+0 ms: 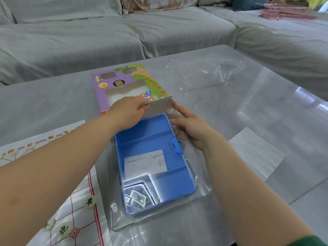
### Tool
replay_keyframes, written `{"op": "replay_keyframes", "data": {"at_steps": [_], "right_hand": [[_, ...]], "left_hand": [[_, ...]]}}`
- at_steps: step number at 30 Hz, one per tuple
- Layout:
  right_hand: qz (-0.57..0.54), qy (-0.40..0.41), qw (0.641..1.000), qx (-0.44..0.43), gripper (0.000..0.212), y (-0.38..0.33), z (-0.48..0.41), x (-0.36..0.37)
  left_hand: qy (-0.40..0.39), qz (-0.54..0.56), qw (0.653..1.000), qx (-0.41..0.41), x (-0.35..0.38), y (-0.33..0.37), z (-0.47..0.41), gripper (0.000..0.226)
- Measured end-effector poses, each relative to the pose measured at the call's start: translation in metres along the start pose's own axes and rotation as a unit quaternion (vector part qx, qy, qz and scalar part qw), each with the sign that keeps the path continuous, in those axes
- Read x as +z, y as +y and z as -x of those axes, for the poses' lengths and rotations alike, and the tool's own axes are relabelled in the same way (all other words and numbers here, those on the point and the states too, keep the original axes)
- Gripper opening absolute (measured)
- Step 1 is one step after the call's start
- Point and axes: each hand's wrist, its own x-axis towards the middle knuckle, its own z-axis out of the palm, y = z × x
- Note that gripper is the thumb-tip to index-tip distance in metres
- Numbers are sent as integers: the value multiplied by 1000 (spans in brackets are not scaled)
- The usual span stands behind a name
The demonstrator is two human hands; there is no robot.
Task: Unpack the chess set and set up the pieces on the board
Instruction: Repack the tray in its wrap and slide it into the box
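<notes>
A purple and green cardboard box lies flat on the grey table. My left hand pinches its grey end flap. A blue plastic tray under a clear cover sticks out of the box towards me. It holds a white instruction slip and some clear plastic bits in a corner compartment. My right hand rests against the tray's right edge beside the blue latch, fingers fairly straight. At the left lies a white paper board with red lines and round cream pieces with characters.
A crumpled clear plastic wrap lies at the back right of the table. A white sheet rests at the right. A grey-covered sofa runs behind the table.
</notes>
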Motion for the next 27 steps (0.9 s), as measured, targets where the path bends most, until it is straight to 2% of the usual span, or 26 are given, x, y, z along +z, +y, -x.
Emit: {"op": "replay_keyframes", "data": {"at_steps": [6,11,17,21,24,27], "right_hand": [[-18,-14,1000,-11,57,1,-5,0],[-79,0,997,-27,50,1,-9,4],[14,-6,1000,-15,50,2,-8,2],[10,8,1000,-16,52,3,-11,3],[3,12,1000,-18,53,3,-10,1],[18,-1,1000,-13,54,2,-13,-1]], "left_hand": [[-16,-16,1000,-5,-3,-1,-2,36],[-27,-19,999,-3,-5,-2,-4,36],[-18,-13,1000,6,-7,1,-6,33],[-18,-64,998,22,-2,12,-19,41],[-15,-67,997,35,1,16,-30,32],[-22,-61,997,35,-2,13,-33,33]]}}
